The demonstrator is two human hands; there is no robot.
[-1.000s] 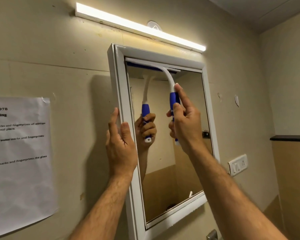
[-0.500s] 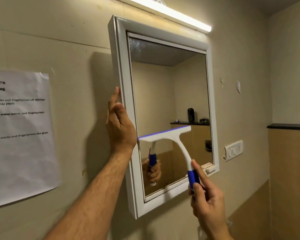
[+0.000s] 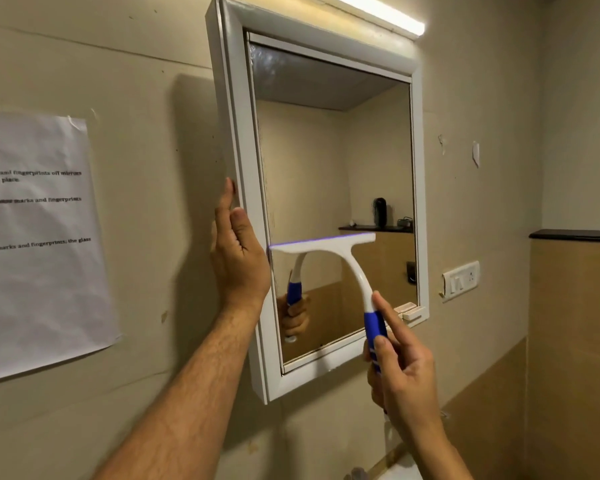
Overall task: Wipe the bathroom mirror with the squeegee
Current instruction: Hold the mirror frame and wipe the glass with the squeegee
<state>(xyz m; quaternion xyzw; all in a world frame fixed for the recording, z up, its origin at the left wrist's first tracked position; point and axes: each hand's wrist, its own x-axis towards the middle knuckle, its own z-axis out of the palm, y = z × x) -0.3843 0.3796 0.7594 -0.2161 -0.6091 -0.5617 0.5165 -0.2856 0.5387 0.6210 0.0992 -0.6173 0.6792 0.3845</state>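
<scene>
A white-framed mirror [image 3: 329, 161] hangs on the beige wall. A white squeegee [image 3: 329, 245] with a blue grip lies with its blade across the lower half of the glass, blade edge level and against the left frame. My right hand [image 3: 400, 368] grips the blue handle below the mirror's bottom edge, index finger stretched along the neck. My left hand [image 3: 238, 252] rests with straight fingers against the outer left side of the frame. The glass reflects the squeegee and my hand.
A long tube light [image 3: 378, 12] glows above the mirror. A printed paper sheet [image 3: 39, 244] is taped to the wall on the left. A white switch plate [image 3: 461, 280] sits right of the mirror, and a dark ledge [image 3: 574, 235] tops brown tiles further right.
The squeegee has come down from the mirror's top edge to its lower half, my right hand dropping below the frame. My left hand kept to the frame's left side.
</scene>
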